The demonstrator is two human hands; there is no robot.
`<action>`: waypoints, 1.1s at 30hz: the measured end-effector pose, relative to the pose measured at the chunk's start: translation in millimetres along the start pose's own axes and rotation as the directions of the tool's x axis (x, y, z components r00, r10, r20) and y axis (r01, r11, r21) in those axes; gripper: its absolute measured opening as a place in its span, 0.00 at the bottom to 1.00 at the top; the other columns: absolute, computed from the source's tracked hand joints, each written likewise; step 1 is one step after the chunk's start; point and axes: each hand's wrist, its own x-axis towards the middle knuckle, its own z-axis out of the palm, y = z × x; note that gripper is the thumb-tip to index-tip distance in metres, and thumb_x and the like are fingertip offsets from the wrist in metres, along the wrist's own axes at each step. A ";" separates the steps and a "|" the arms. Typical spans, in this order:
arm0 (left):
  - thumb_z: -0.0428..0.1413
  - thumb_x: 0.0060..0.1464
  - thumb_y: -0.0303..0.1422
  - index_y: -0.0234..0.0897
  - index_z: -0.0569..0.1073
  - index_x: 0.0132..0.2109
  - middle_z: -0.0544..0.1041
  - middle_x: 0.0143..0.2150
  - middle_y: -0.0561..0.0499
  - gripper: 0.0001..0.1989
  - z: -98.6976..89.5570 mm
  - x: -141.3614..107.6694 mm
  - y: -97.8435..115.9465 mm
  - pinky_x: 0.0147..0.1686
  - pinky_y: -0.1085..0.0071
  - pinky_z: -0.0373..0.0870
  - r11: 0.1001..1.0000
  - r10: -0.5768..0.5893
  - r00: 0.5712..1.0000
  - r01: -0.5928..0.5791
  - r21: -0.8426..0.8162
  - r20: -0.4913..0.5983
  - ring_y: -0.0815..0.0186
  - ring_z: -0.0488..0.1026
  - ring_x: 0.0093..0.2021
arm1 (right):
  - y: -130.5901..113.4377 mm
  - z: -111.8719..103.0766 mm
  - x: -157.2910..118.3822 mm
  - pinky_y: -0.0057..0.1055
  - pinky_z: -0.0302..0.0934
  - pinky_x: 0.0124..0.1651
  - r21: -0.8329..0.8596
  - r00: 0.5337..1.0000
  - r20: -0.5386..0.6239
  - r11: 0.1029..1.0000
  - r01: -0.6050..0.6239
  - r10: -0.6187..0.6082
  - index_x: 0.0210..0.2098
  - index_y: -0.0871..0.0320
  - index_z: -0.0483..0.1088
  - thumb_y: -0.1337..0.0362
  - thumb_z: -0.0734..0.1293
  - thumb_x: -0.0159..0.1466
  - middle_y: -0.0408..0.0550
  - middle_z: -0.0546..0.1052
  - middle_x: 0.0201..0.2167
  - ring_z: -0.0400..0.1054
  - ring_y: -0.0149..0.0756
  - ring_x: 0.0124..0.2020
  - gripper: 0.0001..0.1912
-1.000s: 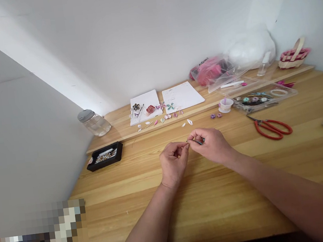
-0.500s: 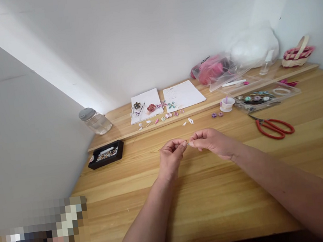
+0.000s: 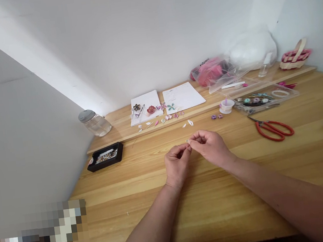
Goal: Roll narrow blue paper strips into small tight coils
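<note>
Above the middle of the wooden table (image 3: 134,187), my two hands meet at the fingertips. My right hand (image 3: 208,144) pinches a tiny pale greenish piece (image 3: 186,141), too small to name, that pokes out past its thumb and forefinger. My left hand (image 3: 178,160) is closed in a pinch just below it, touching the right fingertips; what it grips is hidden. Just beyond the hands lie white petal-shaped pieces (image 3: 190,123). Two small purple pieces (image 3: 214,117) sit farther right, beside a white spool (image 3: 227,106).
Red-handled scissors (image 3: 271,130) lie at right, below a clear tray (image 3: 257,101). At left are a black box (image 3: 118,153) of beads and a water bottle (image 3: 95,123). Papers (image 3: 185,96) with flower pieces, a plastic bag (image 3: 214,73) and a small basket (image 3: 295,57) line the back ledge.
My left hand has shifted slightly right and down, and its fingertips now sit under the right ones. The tiny piece now shows at the tip of my right hand's pinch.
</note>
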 end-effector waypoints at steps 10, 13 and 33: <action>0.59 0.53 0.37 0.37 0.80 0.34 0.73 0.26 0.50 0.09 -11.0 2.2 7.3 0.28 0.73 0.60 0.940 0.185 0.982 -0.189 0.283 0.040 0.69 0.64 0.26 | 2.8 -17.4 9.2 0.36 0.50 0.42 -0.598 0.853 0.204 0.629 0.497 -0.480 0.27 0.55 0.72 0.67 0.66 0.57 0.44 0.74 0.23 0.65 0.37 0.30 0.05; 0.59 0.53 0.37 0.36 0.78 0.33 0.73 0.27 0.50 0.08 -15.0 5.0 9.3 0.28 0.74 0.60 0.935 0.183 0.983 -0.182 0.303 0.026 0.69 0.64 0.27 | 1.3 -18.0 8.9 0.37 0.49 0.43 -0.590 0.837 0.266 0.606 0.533 -0.477 0.27 0.54 0.73 0.69 0.66 0.57 0.44 0.74 0.23 0.66 0.38 0.32 0.05; 0.66 0.45 0.41 0.33 0.75 0.34 0.65 0.22 0.57 0.15 -13.3 7.8 4.0 0.22 0.77 0.53 0.878 -0.286 0.945 0.326 -0.352 0.162 0.78 0.58 0.20 | 2.0 -12.7 9.1 0.32 0.54 0.36 0.249 0.914 0.375 0.932 -0.262 0.157 0.28 0.58 0.76 0.58 0.73 0.51 0.41 0.74 0.25 0.61 0.30 0.28 0.10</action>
